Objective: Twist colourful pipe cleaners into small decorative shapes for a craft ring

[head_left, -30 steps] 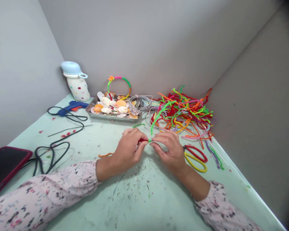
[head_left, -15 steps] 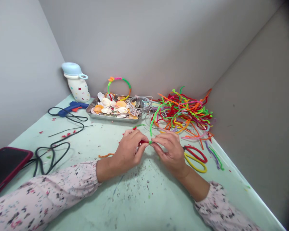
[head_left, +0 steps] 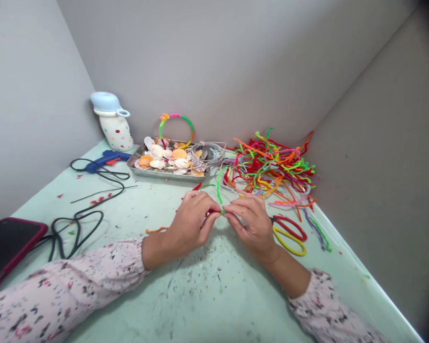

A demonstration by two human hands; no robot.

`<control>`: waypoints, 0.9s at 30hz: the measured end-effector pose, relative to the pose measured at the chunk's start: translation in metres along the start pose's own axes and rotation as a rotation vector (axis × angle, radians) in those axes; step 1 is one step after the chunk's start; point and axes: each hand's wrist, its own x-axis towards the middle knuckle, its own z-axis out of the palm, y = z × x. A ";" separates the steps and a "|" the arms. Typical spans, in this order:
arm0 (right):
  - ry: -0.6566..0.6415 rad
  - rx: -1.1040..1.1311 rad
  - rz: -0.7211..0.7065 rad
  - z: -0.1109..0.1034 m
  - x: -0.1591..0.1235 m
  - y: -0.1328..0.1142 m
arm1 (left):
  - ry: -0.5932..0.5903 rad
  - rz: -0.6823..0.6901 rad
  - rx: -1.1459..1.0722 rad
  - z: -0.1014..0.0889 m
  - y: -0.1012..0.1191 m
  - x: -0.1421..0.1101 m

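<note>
Between thumb and fingers, my left hand (head_left: 191, 220) pinches a red pipe cleaner (head_left: 213, 211); part of it shows again beyond the knuckles. Fingertip to fingertip with it, my right hand (head_left: 252, 226) pinches a green pipe cleaner (head_left: 219, 188) where it meets the red one. The green strand's free length rises in a curve above the fingers. Scissors (head_left: 289, 236) with red and yellow handles lie beside my right wrist, their blades hidden. An orange pipe cleaner piece (head_left: 156, 230) rests by my left wrist.
A metal tray (head_left: 164, 175) of shells stands at the back, with a colourful pipe cleaner ring (head_left: 192, 125) upright behind. Right of it lies a heap of pipe cleaners (head_left: 275, 162). A bottle (head_left: 116, 131), blue glue gun (head_left: 105, 159), black cord (head_left: 79, 228) and phone (head_left: 12, 247) occupy the left.
The green pipe cleaner's free end has swung left and lower. More of the red strand shows behind my left hand. Both hands stay in nearly the same place.
</note>
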 end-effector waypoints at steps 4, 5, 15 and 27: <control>-0.020 -0.002 0.003 -0.001 0.001 -0.001 | 0.004 0.019 0.010 -0.001 0.000 0.001; -0.026 -0.001 0.001 -0.001 0.001 -0.001 | 0.005 0.026 0.014 -0.001 0.000 0.001; -0.104 0.014 0.019 -0.005 0.008 -0.005 | 0.012 0.071 0.042 0.000 -0.001 0.000; -0.197 0.030 0.024 -0.004 0.007 -0.004 | 0.004 0.106 0.060 0.001 -0.003 -0.002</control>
